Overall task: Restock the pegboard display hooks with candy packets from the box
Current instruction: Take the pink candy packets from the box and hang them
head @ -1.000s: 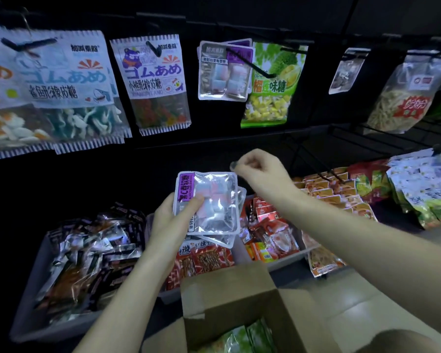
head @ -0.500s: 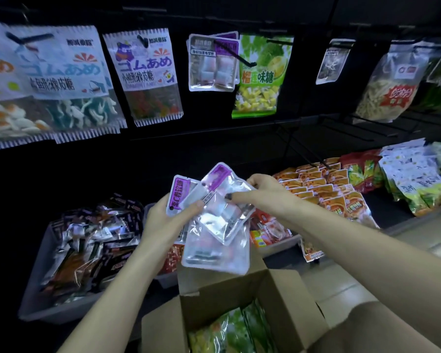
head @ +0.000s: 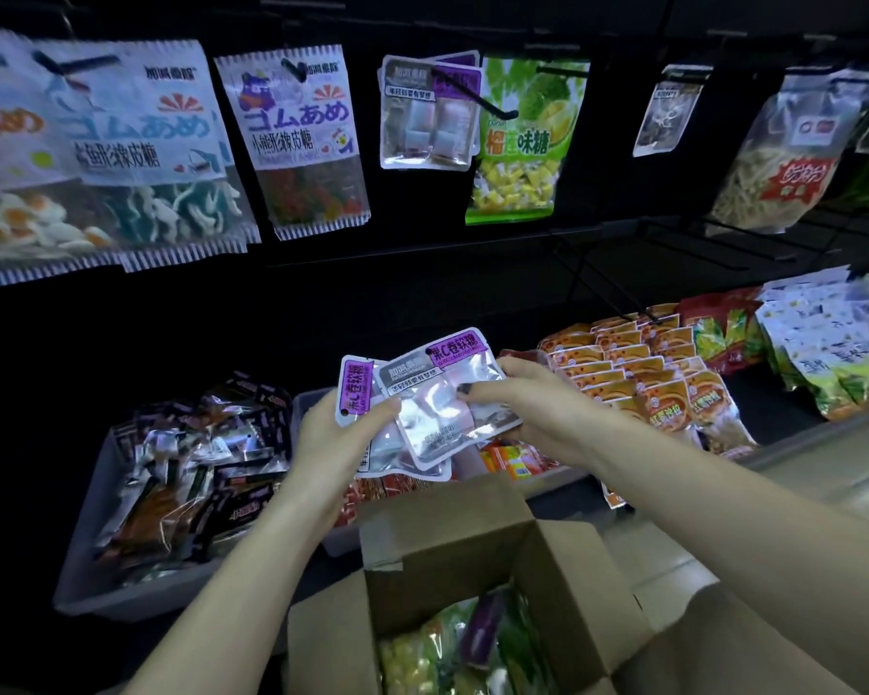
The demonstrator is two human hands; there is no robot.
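Observation:
My left hand [head: 339,433] grips a small stack of clear candy packets with purple labels [head: 356,393] by the left edge. My right hand [head: 523,406] pinches the top packet [head: 437,398] of that stack, tilted and slid toward the right. Both hands are above the open cardboard box [head: 452,539], which holds more green and yellow packets [head: 452,644]. On the black pegboard above, matching purple-label packets [head: 427,112] hang on a hook [head: 477,95], next to a green durian candy bag [head: 523,143].
White gummy bags [head: 292,143] hang at the upper left, noodle-like snack bags [head: 783,153] at the upper right. Below are a grey bin of dark wrapped snacks [head: 171,474], orange packets [head: 638,363] and green-white bags [head: 823,343] on the shelf. Bare hooks [head: 723,243] stick out at right.
My right hand came down from above onto the stack and pulled the top packet loose, turning it and sliding it right. The stack in my left hand stayed nearly still.

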